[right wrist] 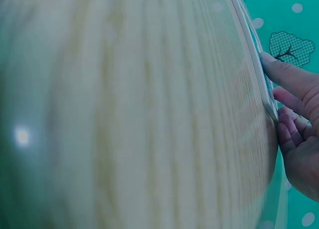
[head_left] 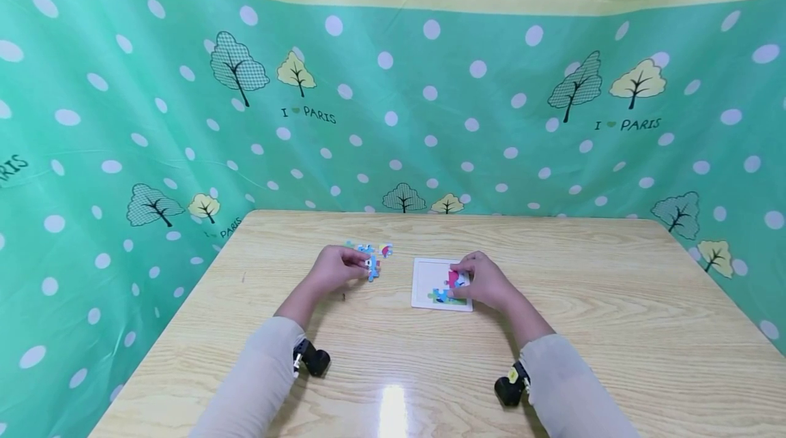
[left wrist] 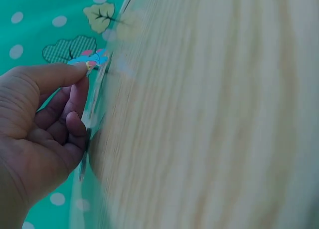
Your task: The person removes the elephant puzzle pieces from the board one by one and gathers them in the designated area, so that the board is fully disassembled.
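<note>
My left hand (head_left: 336, 267) pinches a blue jigsaw piece (head_left: 372, 267) between thumb and forefinger, left of the tray. In the left wrist view the blue and pink jigsaw piece (left wrist: 94, 58) sticks out past the fingertips, while the other fingers curl below. A flat white puzzle tray (head_left: 424, 281) lies on the table, with joined green, blue and red pieces (head_left: 441, 296) in its lower right. My right hand (head_left: 484, 281) rests over the tray's right edge, thumb and forefinger spread across those pieces. The right wrist view shows the thumb lying on the tray (right wrist: 264, 84).
Several loose jigsaw pieces (head_left: 385, 249) lie just beyond my left hand. The wooden table (head_left: 589, 274) stretches out on both sides and meets a green dotted cloth (head_left: 430, 110) behind. A bright reflection (head_left: 393, 411) shows near the front.
</note>
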`<action>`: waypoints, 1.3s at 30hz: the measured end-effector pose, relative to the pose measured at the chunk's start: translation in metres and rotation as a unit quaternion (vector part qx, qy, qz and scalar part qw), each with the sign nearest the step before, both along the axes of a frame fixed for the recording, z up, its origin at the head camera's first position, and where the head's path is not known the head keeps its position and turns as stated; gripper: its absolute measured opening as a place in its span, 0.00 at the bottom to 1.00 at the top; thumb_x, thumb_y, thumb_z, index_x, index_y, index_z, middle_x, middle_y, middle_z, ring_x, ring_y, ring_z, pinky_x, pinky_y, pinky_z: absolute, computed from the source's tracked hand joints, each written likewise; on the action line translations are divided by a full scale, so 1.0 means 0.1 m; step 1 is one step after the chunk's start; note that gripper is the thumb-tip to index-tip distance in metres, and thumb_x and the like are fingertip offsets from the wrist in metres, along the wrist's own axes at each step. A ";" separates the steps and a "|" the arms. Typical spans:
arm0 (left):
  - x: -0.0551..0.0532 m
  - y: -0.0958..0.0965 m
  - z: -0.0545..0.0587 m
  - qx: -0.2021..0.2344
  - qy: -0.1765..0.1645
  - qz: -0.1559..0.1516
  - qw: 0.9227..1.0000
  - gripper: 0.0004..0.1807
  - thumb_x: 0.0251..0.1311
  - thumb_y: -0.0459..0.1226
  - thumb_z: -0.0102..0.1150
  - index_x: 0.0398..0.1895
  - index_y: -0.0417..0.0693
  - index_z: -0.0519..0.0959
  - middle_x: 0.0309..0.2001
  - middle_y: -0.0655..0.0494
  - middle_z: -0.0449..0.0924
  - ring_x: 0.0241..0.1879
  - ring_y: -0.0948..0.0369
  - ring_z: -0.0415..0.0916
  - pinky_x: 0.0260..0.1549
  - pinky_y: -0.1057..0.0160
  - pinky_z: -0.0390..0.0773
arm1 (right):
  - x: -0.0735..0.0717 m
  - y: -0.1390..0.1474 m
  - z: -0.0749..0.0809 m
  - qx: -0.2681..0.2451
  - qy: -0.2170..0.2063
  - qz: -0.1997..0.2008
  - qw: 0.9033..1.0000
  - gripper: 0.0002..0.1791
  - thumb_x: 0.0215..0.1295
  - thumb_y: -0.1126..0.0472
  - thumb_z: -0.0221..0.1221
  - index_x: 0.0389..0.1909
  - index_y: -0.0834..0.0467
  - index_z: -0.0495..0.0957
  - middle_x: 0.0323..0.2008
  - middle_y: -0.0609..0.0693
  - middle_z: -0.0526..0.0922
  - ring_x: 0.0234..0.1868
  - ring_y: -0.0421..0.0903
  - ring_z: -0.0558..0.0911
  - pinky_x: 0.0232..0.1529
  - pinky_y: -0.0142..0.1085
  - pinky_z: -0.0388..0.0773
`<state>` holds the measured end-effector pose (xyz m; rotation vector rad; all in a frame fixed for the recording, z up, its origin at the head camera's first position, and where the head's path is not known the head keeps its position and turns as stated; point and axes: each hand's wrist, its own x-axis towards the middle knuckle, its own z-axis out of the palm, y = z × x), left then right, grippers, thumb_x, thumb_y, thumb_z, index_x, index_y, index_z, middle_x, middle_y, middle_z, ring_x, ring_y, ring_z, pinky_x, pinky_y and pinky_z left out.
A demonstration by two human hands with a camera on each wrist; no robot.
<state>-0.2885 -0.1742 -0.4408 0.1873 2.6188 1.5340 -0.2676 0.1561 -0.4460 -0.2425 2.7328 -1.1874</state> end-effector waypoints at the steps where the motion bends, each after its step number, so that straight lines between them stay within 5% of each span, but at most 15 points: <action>1: 0.00 -0.02 0.00 -0.002 0.000 0.002 1.000 0.16 0.56 0.27 0.74 0.49 0.39 0.87 0.38 0.52 0.86 0.41 0.58 0.82 0.44 0.62 0.84 | 0.00 0.00 0.00 0.000 0.000 0.000 1.000 0.31 0.57 0.61 0.77 0.62 0.64 0.81 0.56 0.57 0.74 0.58 0.56 0.75 0.66 0.53 0.72; 12: -0.07 -0.14 0.02 -0.050 0.012 -0.010 0.999 0.16 0.57 0.25 0.71 0.50 0.34 0.85 0.37 0.50 0.84 0.39 0.57 0.80 0.41 0.64 0.84 | 0.01 0.01 0.01 -0.001 0.000 0.000 1.000 0.31 0.57 0.62 0.77 0.62 0.64 0.81 0.57 0.57 0.74 0.58 0.56 0.75 0.67 0.53 0.72; 25: -0.11 -0.15 0.06 -0.173 0.038 -0.057 0.982 0.15 0.63 0.31 0.70 0.52 0.34 0.85 0.36 0.54 0.84 0.37 0.60 0.79 0.43 0.60 0.83 | 0.02 0.01 0.01 -0.002 -0.001 0.004 1.000 0.32 0.58 0.61 0.77 0.63 0.64 0.81 0.58 0.57 0.73 0.60 0.57 0.73 0.68 0.54 0.70; 39: -0.11 -0.18 0.07 -0.185 0.014 -0.063 0.981 0.17 0.65 0.35 0.69 0.55 0.37 0.85 0.41 0.53 0.85 0.40 0.59 0.78 0.46 0.56 0.81 | 0.02 0.01 0.01 0.001 0.003 0.010 1.000 0.33 0.57 0.61 0.78 0.63 0.65 0.80 0.58 0.59 0.73 0.60 0.58 0.74 0.68 0.54 0.69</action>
